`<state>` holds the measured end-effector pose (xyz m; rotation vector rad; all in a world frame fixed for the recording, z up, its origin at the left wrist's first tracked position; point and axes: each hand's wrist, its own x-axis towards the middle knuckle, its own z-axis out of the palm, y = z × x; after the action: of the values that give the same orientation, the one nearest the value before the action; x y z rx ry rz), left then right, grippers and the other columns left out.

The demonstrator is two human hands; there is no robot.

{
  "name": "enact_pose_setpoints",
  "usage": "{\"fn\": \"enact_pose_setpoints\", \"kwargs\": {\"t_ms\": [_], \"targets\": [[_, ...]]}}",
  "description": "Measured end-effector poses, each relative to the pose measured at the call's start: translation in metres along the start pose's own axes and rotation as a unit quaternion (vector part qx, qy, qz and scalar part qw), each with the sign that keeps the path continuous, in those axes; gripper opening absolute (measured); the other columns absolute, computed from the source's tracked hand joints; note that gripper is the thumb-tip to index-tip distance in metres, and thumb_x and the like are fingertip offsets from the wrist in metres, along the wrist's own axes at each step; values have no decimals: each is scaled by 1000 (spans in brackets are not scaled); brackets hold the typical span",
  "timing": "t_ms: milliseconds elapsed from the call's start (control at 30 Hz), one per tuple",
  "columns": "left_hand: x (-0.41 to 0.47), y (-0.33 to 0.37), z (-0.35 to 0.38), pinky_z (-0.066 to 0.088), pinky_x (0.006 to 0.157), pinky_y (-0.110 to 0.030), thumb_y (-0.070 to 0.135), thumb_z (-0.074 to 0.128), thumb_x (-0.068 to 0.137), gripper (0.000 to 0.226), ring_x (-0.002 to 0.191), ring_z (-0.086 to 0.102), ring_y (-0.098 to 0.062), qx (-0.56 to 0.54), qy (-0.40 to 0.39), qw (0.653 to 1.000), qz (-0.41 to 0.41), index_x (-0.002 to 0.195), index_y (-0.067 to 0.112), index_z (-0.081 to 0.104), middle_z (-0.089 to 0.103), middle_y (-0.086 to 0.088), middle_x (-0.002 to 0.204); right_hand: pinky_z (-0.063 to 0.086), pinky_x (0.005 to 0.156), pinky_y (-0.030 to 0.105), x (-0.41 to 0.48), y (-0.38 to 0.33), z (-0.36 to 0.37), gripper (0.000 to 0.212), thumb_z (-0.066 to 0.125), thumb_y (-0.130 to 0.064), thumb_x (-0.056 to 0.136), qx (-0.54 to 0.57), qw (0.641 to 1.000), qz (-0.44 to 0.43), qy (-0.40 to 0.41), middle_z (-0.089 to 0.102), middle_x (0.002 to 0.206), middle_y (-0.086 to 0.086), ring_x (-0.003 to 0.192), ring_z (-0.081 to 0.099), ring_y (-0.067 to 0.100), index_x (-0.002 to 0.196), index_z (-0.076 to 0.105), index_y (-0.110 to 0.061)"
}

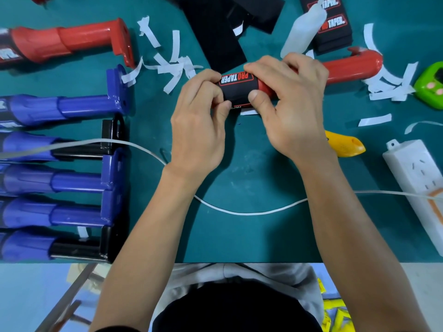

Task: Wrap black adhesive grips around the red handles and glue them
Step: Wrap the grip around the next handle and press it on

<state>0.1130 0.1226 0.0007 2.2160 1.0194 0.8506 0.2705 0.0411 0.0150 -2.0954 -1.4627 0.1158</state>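
A red handle (352, 67) lies across the middle of the green table, its right end curving up. A black adhesive grip (237, 88) printed PRO TAPER is wrapped around its left part. My left hand (199, 123) pinches the grip's left edge with curled fingers. My right hand (290, 99) is curled around the handle, its thumb pressing on the grip. Another red handle (72, 41) with a grip lies at the far left. Spare black grips (225, 27) and a stack of printed ones (333, 25) lie at the back beside a white glue bottle (302, 29).
Several blue and black handles (60, 164) lie in a row along the left. White backing strips (167, 65) litter the table. A white power strip (417, 183) with its cable (251, 212), a yellow tool (345, 146) and a green device (431, 82) sit at the right.
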Motion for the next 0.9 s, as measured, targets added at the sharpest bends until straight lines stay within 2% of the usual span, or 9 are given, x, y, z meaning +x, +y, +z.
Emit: {"fn": "enact_pose_setpoints", "kwargs": {"t_ms": [133, 300, 467, 533, 567, 633, 667, 767, 900], "targets": [[1, 1, 3, 39, 101, -20, 0, 65, 91, 11, 114, 58, -21, -29, 2, 999, -17, 85, 3, 56, 60, 1, 121, 17, 101, 26, 1, 0, -1, 35, 59, -30, 98, -2, 1000, 0, -2, 66, 127, -17, 117, 43, 19, 132, 67, -25], [3, -4, 3, 40, 99, -22, 0, 65, 91, 11, 112, 56, -17, -47, -1, 999, -11, 85, 3, 56, 59, 1, 116, 17, 102, 25, 0, 1, -1, 37, 58, -30, 98, -5, 1000, 3, -9, 66, 128, -18, 118, 43, 19, 133, 67, -26], [3, -5, 3, 40, 97, -24, -1, 66, 89, 12, 109, 54, -16, -52, -9, 999, -12, 87, 3, 55, 58, 3, 114, 17, 102, 27, 0, 2, 0, 37, 57, -31, 98, 0, 1000, 5, -7, 66, 129, -17, 118, 36, 14, 133, 67, -25], [2, -3, 2, 42, 98, -24, -1, 66, 87, 14, 110, 55, -12, -72, -6, 997, -31, 99, 4, 60, 59, 2, 115, 17, 102, 27, -1, 2, 0, 37, 57, -31, 98, 1, 1000, 6, -7, 66, 129, -16, 118, 35, 14, 133, 66, -25], [3, -2, 1, 43, 100, -25, 0, 66, 87, 26, 114, 55, -10, -83, -9, 996, -43, 112, 6, 61, 59, 2, 119, 17, 102, 26, -1, 3, 0, 36, 58, -31, 98, 2, 1000, 6, -5, 66, 129, -16, 118, 36, 15, 133, 66, -24], [4, -2, -2, 43, 110, -31, 3, 66, 91, 47, 127, 54, -12, -85, -33, 994, -58, 137, 8, 57, 59, 1, 135, 17, 102, 26, -1, 2, 0, 36, 58, -30, 98, 6, 1000, 7, -3, 65, 130, -16, 118, 35, 14, 133, 66, -24], [3, -2, -2, 41, 115, -34, 5, 64, 96, 49, 136, 51, -15, -83, -52, 993, -63, 144, 9, 55, 56, -2, 144, 17, 103, 26, -1, 2, 1, 36, 59, -30, 98, 7, 1000, 8, -3, 65, 130, -17, 118, 35, 14, 133, 66, -25], [2, 0, -2, 34, 123, -36, 9, 60, 102, 47, 148, 43, -17, -103, -86, 986, -97, 149, 12, 55, 51, -7, 156, 17, 104, 25, -1, 3, 1, 36, 59, -31, 98, 6, 1000, 18, -8, 63, 130, -19, 119, 36, 15, 134, 64, -29], [5, -2, -2, 40, 117, -37, 4, 61, 98, 47, 137, 54, -16, -115, -87, 985, -94, 144, 10, 59, 59, -5, 145, 17, 103, 24, -1, 2, 1, 36, 57, -32, 99, 2, 1000, 22, -11, 62, 130, -20, 118, 35, 15, 134, 63, -30]]}}
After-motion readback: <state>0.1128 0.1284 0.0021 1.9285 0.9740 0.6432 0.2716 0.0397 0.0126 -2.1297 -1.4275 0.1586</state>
